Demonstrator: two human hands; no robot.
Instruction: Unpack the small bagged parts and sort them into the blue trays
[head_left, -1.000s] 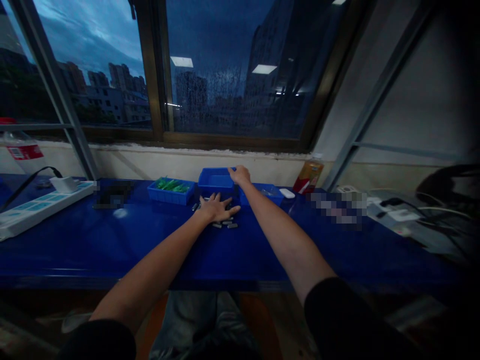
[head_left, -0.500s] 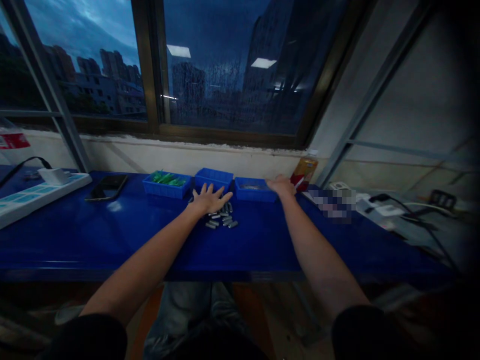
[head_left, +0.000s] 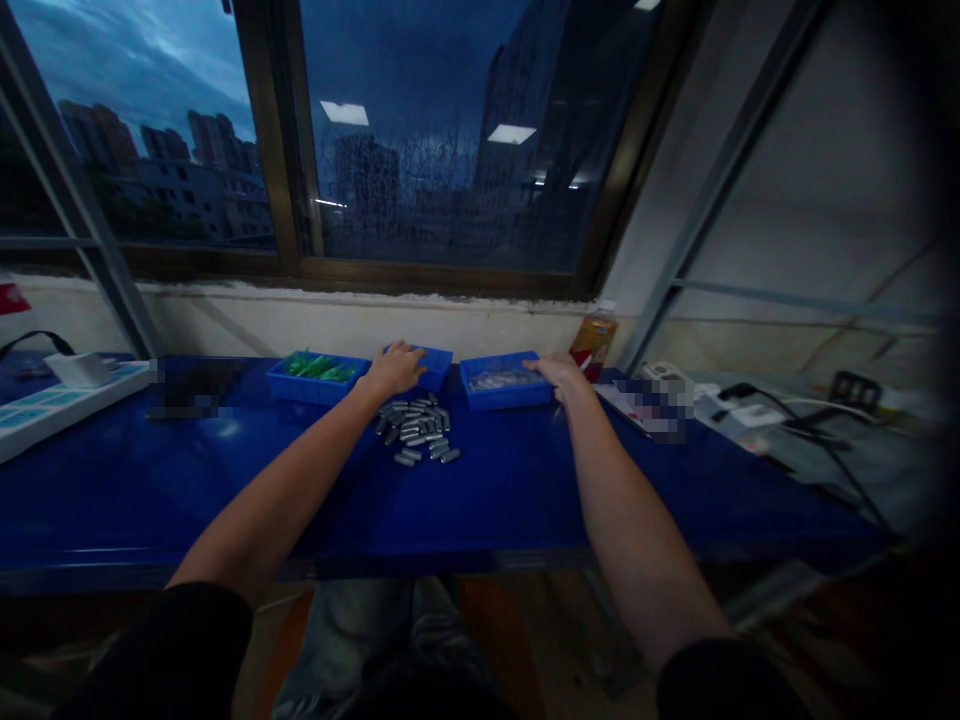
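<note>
My left hand [head_left: 396, 369] is at the left side of the middle blue bin [head_left: 435, 370], fingers curled over its rim and partly hiding it. My right hand [head_left: 561, 372] grips the right end of another blue bin [head_left: 506, 398], which sits slightly askew and holds small clear or silvery pieces too fine to name. On the table in front of the bins lies a loose pile of small silver metal cylinders [head_left: 415, 428]. To the left of my left hand stands a third blue bin [head_left: 311, 390] filled with green pieces [head_left: 319, 367].
The blue table [head_left: 480, 510] runs below a window. A white power strip [head_left: 82, 400] and a dark blurred object [head_left: 191, 390] lie at the left. A bottle of amber liquid [head_left: 595, 340] stands behind my right hand. Plugs and cables [head_left: 750, 415] lie farther right.
My left hand has moved off the metal cylinders, back and left to the middle bin, uncovering the pile. My right hand has closed on the right bin, now turned slightly. The view has shifted a little.
</note>
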